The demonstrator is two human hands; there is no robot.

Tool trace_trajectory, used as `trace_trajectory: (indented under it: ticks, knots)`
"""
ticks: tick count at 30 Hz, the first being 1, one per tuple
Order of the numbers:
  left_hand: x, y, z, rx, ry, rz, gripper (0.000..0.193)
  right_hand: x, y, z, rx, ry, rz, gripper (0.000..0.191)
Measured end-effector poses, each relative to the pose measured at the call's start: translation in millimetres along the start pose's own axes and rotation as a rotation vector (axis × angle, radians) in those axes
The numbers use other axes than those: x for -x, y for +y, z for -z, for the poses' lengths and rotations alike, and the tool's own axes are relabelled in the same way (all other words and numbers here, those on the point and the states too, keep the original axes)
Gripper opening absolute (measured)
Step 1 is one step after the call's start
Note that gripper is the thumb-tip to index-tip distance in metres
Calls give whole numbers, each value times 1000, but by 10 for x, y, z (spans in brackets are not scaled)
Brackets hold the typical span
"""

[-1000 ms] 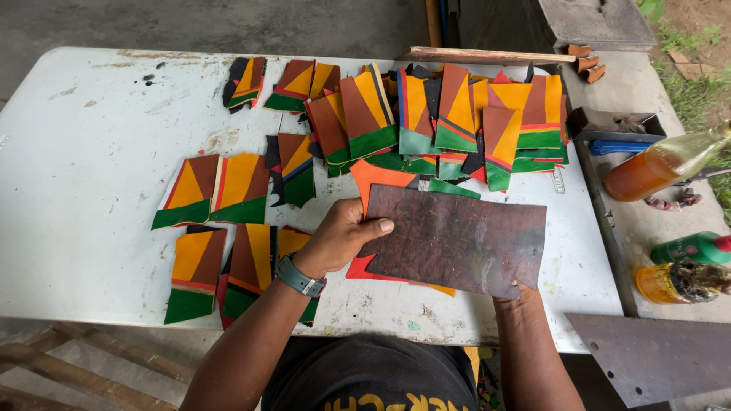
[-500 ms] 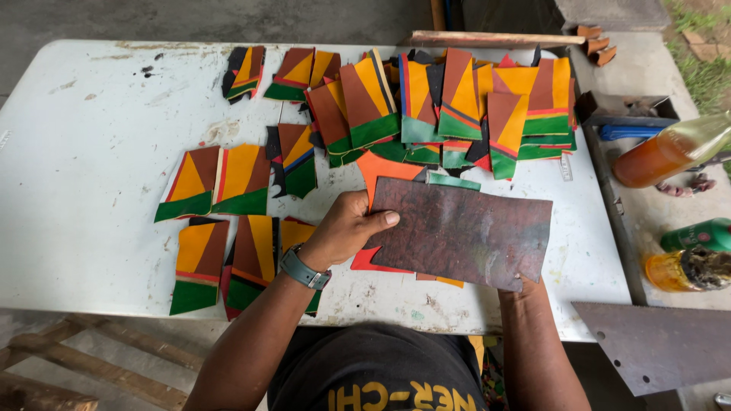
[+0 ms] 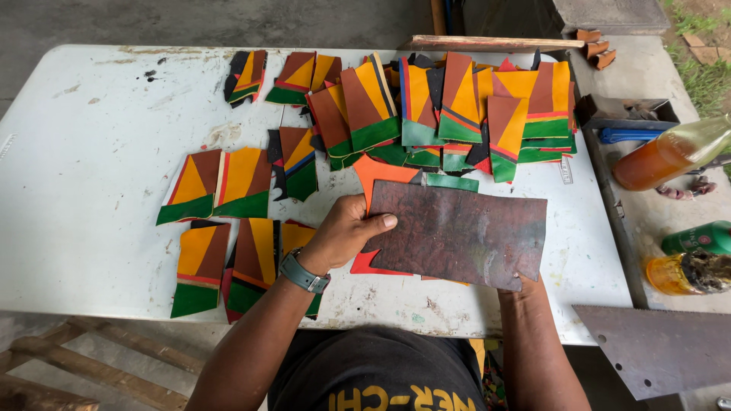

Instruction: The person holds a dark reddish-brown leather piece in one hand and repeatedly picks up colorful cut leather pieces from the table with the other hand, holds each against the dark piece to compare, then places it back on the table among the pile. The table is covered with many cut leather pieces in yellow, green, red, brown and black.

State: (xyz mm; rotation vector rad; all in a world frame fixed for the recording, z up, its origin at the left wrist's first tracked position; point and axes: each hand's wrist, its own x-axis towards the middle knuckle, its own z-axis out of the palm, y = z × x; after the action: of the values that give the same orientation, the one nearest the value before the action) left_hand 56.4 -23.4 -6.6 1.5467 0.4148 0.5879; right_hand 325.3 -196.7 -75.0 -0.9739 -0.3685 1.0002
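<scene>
Hands [image 3: 346, 232] gripping brown leather sheet [image 3: 464, 232], thumb on top

Bare table [image 3: 91, 167] left (patchwork pieces [image 3: 457, 99] ahead)

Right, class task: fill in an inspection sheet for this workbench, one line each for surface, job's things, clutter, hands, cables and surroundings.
Surface: white, stained, scuffed table top.
Job's things: dark brown mottled leather sheet held flat over an orange leather piece.
Clutter: patchwork leather panels of brown, yellow, green and red, piled along the far edge and laid out at the left.
Hands: left hand, wearing a wristwatch, grips the sheet's left edge; right hand is mostly hidden under its near right corner.
Cables: nothing seen.
Surroundings: side bench with a bottle of amber liquid, a green bottle and a grey metal plate; concrete floor beyond.
</scene>
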Motion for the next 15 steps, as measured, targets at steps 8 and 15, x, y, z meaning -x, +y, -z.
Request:
trace_trajectory:
  ticks: [8, 15]
  knots:
    - [6, -31, 40, -30, 10, -9, 20, -28, -6, -16, 0, 4, 1, 46]
    - [12, -26, 29, -14, 0, -9, 25, -41, -14, -25, 5, 12, -2, 45]
